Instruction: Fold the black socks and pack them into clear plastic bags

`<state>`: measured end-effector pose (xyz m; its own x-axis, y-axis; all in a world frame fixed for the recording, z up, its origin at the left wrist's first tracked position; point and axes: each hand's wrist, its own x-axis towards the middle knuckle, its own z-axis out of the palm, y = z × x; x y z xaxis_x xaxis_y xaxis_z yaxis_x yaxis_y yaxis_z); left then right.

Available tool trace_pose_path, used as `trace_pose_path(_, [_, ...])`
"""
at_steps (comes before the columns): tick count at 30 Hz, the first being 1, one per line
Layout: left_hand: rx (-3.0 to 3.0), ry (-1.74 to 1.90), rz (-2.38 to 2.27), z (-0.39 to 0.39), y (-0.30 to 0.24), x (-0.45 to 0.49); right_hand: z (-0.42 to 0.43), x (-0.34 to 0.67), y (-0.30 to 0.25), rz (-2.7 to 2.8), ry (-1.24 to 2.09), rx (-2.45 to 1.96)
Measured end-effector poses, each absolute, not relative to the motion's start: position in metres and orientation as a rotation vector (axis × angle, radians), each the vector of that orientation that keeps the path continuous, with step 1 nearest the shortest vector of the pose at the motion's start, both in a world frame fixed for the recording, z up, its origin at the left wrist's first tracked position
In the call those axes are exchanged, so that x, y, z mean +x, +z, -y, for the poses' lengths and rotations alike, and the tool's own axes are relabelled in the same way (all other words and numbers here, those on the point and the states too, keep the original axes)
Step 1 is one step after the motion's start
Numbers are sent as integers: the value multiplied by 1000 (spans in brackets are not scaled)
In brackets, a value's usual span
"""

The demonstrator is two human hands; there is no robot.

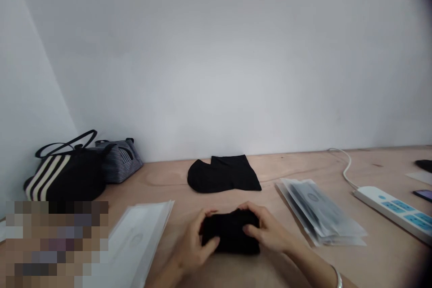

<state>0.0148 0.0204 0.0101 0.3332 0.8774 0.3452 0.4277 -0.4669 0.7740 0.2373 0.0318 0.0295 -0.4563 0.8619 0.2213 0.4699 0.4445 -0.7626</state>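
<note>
Leftward sit a black bag with pale stripes (79, 177) and a finely striped bag (119, 165); nearer lie clear sleeves (141, 229). Next, the left hand (195, 244) grasps one end of a folded black cloth (232, 236) low over the table (168, 174), a flat black cloth (224, 179) lying beyond. The right hand (268, 230) grips the other end; should either thumb lift, the soft folds could probably spring open. Rightward, loosely stacked packets (319, 207) might slide towards the power strip (394, 209) if that hand swept sideways.
</note>
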Motion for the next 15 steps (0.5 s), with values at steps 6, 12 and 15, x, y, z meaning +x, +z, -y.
trace_pose_path(6, [1848, 1128, -1406, -31, 1, 17, -45, 240, 9, 1986, 592, -1416])
trace_pose_path(12, [2546, 765, -1370, -32, -11, 9, -35, 234, 10, 2397, 148, -1059])
trace_pose_path(15, [2613, 534, -1322, -33, -22, 9, -29, 228, 10, 2661, 206, -954])
